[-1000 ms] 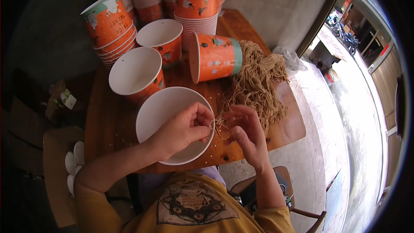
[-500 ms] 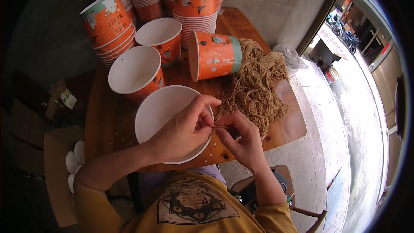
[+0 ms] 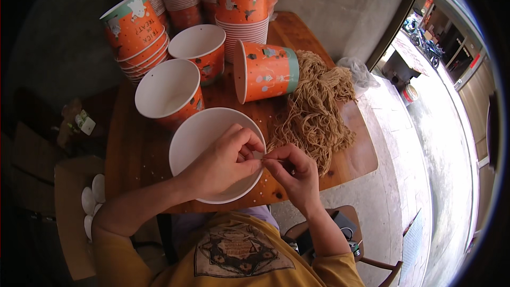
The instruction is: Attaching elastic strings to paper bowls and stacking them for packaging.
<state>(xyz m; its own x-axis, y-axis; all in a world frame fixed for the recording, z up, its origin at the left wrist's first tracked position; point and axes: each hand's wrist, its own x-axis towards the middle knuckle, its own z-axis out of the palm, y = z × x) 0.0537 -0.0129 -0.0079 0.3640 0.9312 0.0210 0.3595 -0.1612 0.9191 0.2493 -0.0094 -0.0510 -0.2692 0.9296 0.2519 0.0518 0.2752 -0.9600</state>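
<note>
In front of me an open white-lined paper bucket (image 3: 186, 141) stands on the table. My left hand (image 3: 226, 162) reaches across its mouth, thumb and fingers pinched together at the right part of the rim. Just beyond that rim, my right hand (image 3: 297, 178) is closed in a pinch, its fingertips almost touching the left ones. A short piece of thin tan cord (image 3: 270, 160) shows between the two pinches; its ends are hidden by my fingers. A loose heap of tan cords (image 3: 316, 122) lies beyond my right hand.
Two upright paper buckets (image 3: 167, 87) stand behind, and an orange one (image 3: 268, 72) lies on its side against the cords. Stacked buckets (image 3: 241, 10) line the back of the wooden table (image 3: 133, 154). A cardboard box (image 3: 74, 218) sits low left, a stool (image 3: 340, 228) at right.
My left hand's raised index finger has curled down toward the thumb. Both hands have stayed together at the rim, with the cord between them. The whole view has shifted slightly.
</note>
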